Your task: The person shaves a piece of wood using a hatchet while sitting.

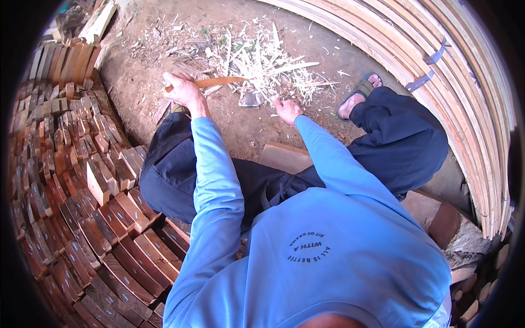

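Note:
My left hand is closed round one end of a long, flat orange-brown strip. The strip reaches rightward, its far end over a heap of pale wood shavings. Lower and to the right, my right hand has its fingers curled together at the near edge of the heap. A small pale tip shows at those fingers, but what they grip is too small to name. Between the two hands, a small dark and whitish flat piece lies on the ground.
Stacked reddish-brown wood blocks fill the left side, beside my left knee. Long pale boards, appearing curved, lie along the right. A flat wooden block sits between my legs. My sandalled foot rests on the dirt floor.

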A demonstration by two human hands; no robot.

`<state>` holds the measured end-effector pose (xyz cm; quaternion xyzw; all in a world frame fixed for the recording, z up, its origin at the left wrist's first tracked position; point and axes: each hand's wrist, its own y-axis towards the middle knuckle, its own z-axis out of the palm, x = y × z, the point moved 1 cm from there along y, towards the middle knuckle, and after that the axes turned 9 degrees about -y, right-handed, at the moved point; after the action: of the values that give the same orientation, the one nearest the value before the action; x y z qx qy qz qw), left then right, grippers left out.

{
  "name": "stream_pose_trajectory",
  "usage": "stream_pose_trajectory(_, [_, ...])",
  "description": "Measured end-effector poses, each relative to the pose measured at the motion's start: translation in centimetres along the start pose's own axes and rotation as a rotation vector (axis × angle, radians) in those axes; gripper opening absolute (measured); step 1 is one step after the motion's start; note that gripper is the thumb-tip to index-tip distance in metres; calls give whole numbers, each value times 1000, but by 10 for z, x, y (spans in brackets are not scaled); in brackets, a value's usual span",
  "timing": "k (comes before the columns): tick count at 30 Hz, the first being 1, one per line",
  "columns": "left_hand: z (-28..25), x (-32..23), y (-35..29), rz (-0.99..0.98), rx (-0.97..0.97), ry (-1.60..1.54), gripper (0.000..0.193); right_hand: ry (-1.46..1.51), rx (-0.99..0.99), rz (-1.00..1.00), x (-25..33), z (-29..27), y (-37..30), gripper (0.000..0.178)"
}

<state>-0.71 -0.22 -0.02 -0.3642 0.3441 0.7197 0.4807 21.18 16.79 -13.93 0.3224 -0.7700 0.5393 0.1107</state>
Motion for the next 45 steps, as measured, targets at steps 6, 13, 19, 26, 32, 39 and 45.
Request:
stream_pose_trajectory(6, [-3,-4,-4,-14,-11,73,42,27,20,88,22,-2,-10,79])
stream_pose_trajectory(13, [3,-2,-1,7,39,4,44,35,-42,237,-3,14,7,78])
stream_pose_trajectory(19, [3,-7,-5,-2,11,55,45,2,24,110,8,-8,-12,71])
stream_pose_trajectory(26, [12,-12,-7,-30,-56,40,45,11,-27,209,3,0,11,70])
stream_pose_trajectory(32, [2,1,1,-6,-52,30,44,-33,46,112,4,3,0,74])
stream_pose_trajectory(39, [-1,-2,-1,-27,-14,5,39,83,24,38,26,-2,-11,75])
stream_pose_trajectory(45, [-2,-1,0,-17,8,-76,39,20,-88,252,3,22,8,76])
